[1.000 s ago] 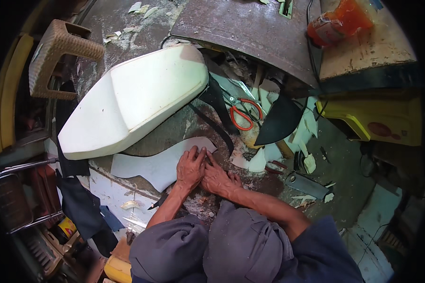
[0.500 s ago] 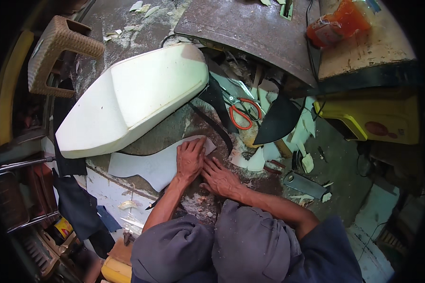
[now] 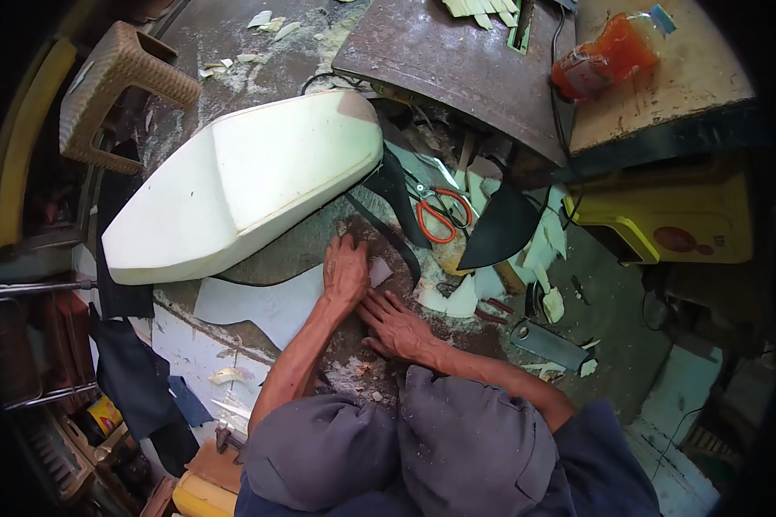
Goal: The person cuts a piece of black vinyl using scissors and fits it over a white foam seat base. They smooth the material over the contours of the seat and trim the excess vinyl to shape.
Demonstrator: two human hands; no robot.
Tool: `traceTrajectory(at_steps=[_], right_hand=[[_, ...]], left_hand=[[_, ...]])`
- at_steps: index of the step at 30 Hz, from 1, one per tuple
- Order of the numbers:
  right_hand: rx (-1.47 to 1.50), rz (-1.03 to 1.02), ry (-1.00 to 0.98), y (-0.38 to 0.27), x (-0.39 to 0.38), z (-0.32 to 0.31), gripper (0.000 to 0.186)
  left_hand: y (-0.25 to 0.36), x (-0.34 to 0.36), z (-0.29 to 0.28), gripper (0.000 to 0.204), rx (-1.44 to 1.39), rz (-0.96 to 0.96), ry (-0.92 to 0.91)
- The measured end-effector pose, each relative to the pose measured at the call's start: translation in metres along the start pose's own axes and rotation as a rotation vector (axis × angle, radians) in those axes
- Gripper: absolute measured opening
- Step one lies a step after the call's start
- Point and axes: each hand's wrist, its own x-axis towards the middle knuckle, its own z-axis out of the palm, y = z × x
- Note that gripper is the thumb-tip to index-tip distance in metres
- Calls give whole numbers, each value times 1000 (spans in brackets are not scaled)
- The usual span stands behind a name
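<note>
My left hand (image 3: 347, 269) lies over a pale cut sheet (image 3: 263, 306) with a dark edge, its fingers stretched forward past the sheet's far edge. My right hand (image 3: 398, 327) rests just behind and right of it, fingers spread flat near the sheet's right part. A white moulded foam seat (image 3: 289, 164) lies beyond them. Scissors with red handles (image 3: 435, 220) lie ahead to the right among scraps, beside black cut pieces (image 3: 497, 226) and a thin black strip.
A woven plastic stool (image 3: 112, 95) stands at upper left. A raised dark board (image 3: 448, 77) and a ledge with a red-orange bottle (image 3: 603, 65) are at the back. A yellow jerrycan (image 3: 681, 207) sits at right, a metal tool (image 3: 552, 345) nearer. My knees fill the near edge.
My left hand has slid forward, away from me, with fingers extended. My right hand's fingers have spread flatter, and it sits slightly farther left. The view has shifted slightly.
</note>
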Motion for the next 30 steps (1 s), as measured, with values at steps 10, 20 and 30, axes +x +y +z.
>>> traceTrajectory(at_steps=[10,20,30], right_hand=[[1001,580,470,12,43,-82,48],[1123,457,394,5,56,-92,28],[902,265,298,-22,50,-131,31]], left_hand=[[-9,-7,-87,23,-573,-134,-59],[-25,-25,-108,29,-695,-112,-23],[-9,-31,-145,25,-746,-188,-243]])
